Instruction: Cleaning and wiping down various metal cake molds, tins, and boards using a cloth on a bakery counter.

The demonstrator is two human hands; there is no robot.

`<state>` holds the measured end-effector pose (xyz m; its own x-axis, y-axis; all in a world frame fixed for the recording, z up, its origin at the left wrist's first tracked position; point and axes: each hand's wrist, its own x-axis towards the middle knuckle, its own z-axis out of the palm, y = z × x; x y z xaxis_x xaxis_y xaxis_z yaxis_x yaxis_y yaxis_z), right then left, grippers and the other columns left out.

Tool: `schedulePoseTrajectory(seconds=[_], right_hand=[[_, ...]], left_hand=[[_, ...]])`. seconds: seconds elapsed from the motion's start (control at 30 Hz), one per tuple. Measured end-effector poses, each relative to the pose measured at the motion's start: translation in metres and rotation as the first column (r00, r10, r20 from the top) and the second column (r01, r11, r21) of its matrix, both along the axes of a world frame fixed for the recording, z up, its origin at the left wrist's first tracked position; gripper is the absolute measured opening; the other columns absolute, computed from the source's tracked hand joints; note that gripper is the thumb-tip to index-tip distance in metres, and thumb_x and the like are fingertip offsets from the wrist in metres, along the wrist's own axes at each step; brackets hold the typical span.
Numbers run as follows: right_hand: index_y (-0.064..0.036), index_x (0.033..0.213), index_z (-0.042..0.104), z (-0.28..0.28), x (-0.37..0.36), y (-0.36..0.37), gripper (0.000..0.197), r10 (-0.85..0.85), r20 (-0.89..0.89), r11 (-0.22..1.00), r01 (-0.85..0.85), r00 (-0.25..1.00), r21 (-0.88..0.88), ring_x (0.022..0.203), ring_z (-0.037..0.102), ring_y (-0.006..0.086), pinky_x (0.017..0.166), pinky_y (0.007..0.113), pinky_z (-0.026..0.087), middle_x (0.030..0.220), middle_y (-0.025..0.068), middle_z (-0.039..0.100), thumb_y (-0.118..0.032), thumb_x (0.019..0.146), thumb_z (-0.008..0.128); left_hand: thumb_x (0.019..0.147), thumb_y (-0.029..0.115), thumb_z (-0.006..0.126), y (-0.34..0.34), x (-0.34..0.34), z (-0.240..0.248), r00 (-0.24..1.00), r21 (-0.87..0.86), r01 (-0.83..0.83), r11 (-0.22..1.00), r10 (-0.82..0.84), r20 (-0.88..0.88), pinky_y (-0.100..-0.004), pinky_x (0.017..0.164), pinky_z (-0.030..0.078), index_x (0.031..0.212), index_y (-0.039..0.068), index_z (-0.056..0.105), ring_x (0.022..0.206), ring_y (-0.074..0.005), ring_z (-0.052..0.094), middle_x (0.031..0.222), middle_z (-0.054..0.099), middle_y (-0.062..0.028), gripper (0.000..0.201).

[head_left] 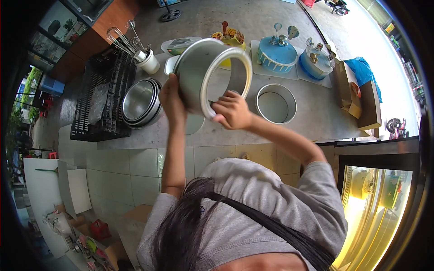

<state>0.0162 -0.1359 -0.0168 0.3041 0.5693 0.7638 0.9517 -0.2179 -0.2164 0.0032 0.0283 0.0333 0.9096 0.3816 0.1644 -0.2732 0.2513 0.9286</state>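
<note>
A round silver cake tin (pixel 192 79) is held up and tilted above the counter, its thick pale rim facing right. My left hand (pixel 172 97) is closed on the tin's outer wall at the left. At the lower rim, my right hand (pixel 233 110) has its fingers curled over the edge into the opening. Whether it also pinches something small there, I cannot tell. Below the tin, part of a flat round disc (pixel 195 125) shows on the counter. Another round cake tin (pixel 276 104) stands on the counter to the right of my right hand.
Nested metal bowls (pixel 138 101) and a black plastic crate (pixel 101 95) stand left on the counter (pixel 312 113). Behind are a white pot (pixel 149 63) of whisks, a yellow cake (pixel 235 39) and two blue cakes (pixel 278 54). A cardboard box (pixel 357 97) sits right, above a lit display case (pixel 375 198).
</note>
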Motion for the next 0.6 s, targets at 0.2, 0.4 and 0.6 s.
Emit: schedulePoseTrajectory(seconds=[0.2, 0.4, 0.6], right_hand=[[-0.0123, 0.054, 0.045, 0.011, 0.058, -0.066, 0.036, 0.703, 0.290, 0.646, -0.411, 0.650, -0.643, 0.056, 0.050, 0.0193, 0.056, 0.030, 0.039, 0.056, 0.0023, 0.047, -0.035, 0.081, 0.055], [-0.0122, 0.052, 0.044, 0.045, 0.048, -0.054, 0.040, 0.887, 0.119, 0.349, -0.478, 0.446, -0.806, 0.054, 0.048, 0.0194, 0.057, 0.032, 0.039, 0.053, 0.0030, 0.044, -0.035, 0.084, 0.053], [-0.0096, 0.053, 0.046, 0.008, 0.023, -0.064, 0.039, 0.415, -0.023, 0.790, -0.372, 0.910, -0.488, 0.053, 0.047, 0.0253, 0.062, 0.035, 0.039, 0.051, 0.0056, 0.046, -0.031, 0.086, 0.047]], left_hand=[[0.088, 0.035, 0.050, 0.017, 0.011, -0.025, 0.842, 0.085, 0.417, 0.905, -0.349, -0.410, -0.0204, 0.058, 0.041, 0.085, 0.000, 0.062, 0.064, -0.0079, 0.054, 0.076, 0.061, -0.0036, 0.037], [0.087, 0.036, 0.051, 0.012, 0.020, -0.044, 0.516, -0.123, 0.728, 0.674, -0.658, -0.549, -0.0205, 0.052, 0.040, 0.079, 0.002, 0.060, 0.058, -0.0075, 0.052, 0.069, 0.059, -0.0027, 0.036], [0.088, 0.031, 0.051, 0.010, 0.000, -0.024, 0.834, -0.149, 0.342, 0.928, -0.373, -0.408, -0.0234, 0.064, 0.044, 0.090, 0.000, 0.061, 0.069, -0.0104, 0.056, 0.083, 0.062, -0.0057, 0.033]])
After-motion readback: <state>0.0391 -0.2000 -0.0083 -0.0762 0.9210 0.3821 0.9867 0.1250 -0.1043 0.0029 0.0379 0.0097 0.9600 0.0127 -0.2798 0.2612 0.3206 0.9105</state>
